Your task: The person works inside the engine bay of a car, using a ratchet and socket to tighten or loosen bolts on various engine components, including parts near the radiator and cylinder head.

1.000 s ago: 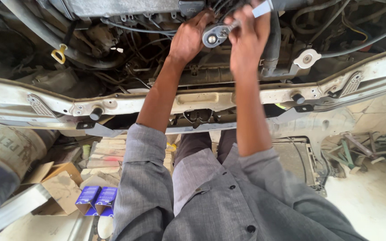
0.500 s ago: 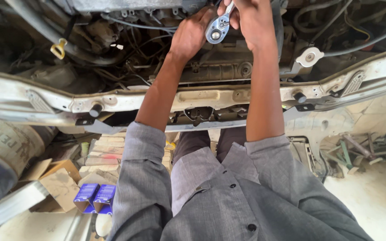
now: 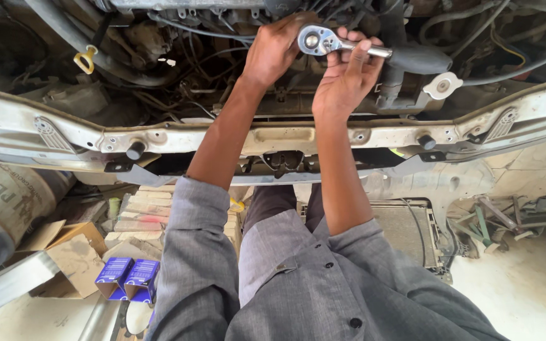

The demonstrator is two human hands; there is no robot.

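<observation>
Head view, looking down into an open engine bay, and both hands are up at the top of the frame. Right hand has its fingers curled around the handle of a ratchet, thumb laid along the shaft; it has a firm hold. That ratchet is chrome, its round head pointing left, and it sits over the engine between the two hands, handle running right toward a black hose. Left hand is right at the ratchet's head, fingers bent and pressed against it from the left; whether it truly grips the head or just steadies it, I cannot tell. Both forearms reach over the pale front crossmember, which spans the whole picture. Grey sleeves are pushed up to the elbows.

Off to the left in the bay, a yellow dipstick loop stands beside thick hoses. On the right, a white round cap sits just below the hose. Down on the floor, left of the person, two small blue boxes lie side by side next to torn cardboard. A radiator lies flat to the right.
</observation>
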